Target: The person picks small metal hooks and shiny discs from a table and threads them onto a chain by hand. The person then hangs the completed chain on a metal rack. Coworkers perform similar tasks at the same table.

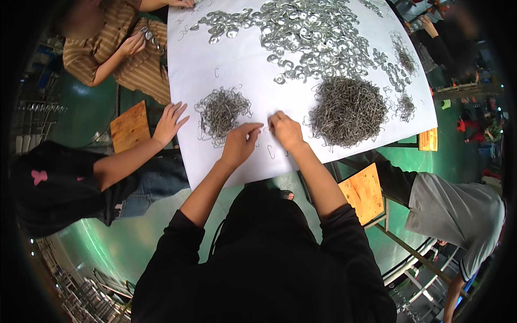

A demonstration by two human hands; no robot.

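Both hands, left hand (239,142) and right hand (285,131), fingers pinched on small wire hooks at the bench's (215,48) near edge, between two unsorted hook piles (347,110).

Worn on the head, looking steeply down from close above onto a white table (237,59); fisheye, bending edges toward the rim; forearms entering from the lower edge.

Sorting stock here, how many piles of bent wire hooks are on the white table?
2 big piles: a small pile by the left hand, a large pile beyond the right hand; smaller clumps may count.
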